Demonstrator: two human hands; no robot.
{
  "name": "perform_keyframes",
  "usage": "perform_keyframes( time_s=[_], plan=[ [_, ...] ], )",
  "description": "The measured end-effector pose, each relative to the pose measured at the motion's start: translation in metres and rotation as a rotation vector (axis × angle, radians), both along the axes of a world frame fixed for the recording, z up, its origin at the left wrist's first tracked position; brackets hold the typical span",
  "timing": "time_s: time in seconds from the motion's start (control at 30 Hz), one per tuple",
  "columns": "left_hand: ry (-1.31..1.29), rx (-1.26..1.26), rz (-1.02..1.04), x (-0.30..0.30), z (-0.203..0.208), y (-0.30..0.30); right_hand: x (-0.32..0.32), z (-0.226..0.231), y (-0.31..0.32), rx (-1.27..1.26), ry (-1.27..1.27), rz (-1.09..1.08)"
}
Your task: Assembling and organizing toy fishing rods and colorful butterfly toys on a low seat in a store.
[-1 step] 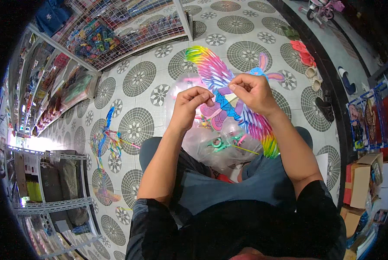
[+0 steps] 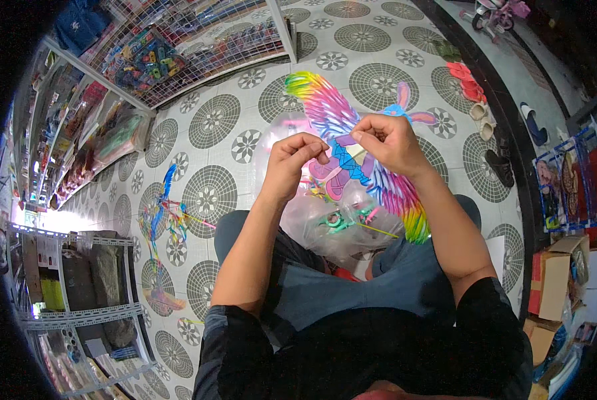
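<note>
A rainbow-winged kite (image 2: pixel 328 110) shaped like an animal with long pink-purple ears spreads diagonally below my hands, above my lap and the floor. My right hand (image 2: pixel 388 143) is closed in a pinch at the kite's middle, beside a cream-coloured patch. To the left of it, my left hand (image 2: pixel 297 160) pinches thumb against forefinger near the kite's edge; whatever is between those fingertips is too small to make out. Under the kite lies a clear plastic bag (image 2: pixel 305 230) with green reel-like pieces (image 2: pixel 335 219) showing in it.
A blue, multicoloured bundle with thin sticks (image 2: pixel 157 217) lies on the patterned tiles at left. Stocked wire shelves (image 2: pixel 198 50) stand beyond it, with a metal rack (image 2: pixel 82 317) nearer. Shoes (image 2: pixel 498 167) line the right side, near cardboard boxes (image 2: pixel 557 287).
</note>
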State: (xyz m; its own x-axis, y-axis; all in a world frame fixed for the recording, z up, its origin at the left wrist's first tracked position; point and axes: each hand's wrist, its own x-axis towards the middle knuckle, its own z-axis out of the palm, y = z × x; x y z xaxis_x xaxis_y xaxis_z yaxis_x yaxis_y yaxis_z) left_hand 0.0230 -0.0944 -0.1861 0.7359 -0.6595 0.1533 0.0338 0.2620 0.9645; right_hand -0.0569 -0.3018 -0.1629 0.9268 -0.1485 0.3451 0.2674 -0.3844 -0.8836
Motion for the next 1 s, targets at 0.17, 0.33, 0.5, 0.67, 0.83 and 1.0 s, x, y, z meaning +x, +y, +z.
perform_keyframes(
  time_s=[0.17,0.33,0.5,0.67,0.83,1.0],
  plan=[
    [-0.007,-0.008,-0.021,-0.001,-0.001,0.000,-0.002,0.003,0.009,0.047,0.041,0.214],
    [-0.061,0.090,-0.035,-0.002,-0.002,-0.002,-0.002,0.000,0.015,-0.189,-0.051,0.133],
    [-0.015,0.029,0.017,-0.001,-0.002,-0.001,-0.006,0.010,0.012,-0.176,-0.009,0.099],
    [0.221,-0.012,-0.076,-0.004,0.005,-0.003,-0.006,0.010,0.009,-0.185,-0.015,0.138],
    [0.198,0.058,-0.200,-0.007,0.002,-0.006,-0.002,0.006,0.009,-0.280,-0.224,0.159],
    [0.135,0.069,-0.201,-0.005,-0.001,-0.007,-0.003,0.009,0.008,-0.279,-0.160,0.145]
  ],
)
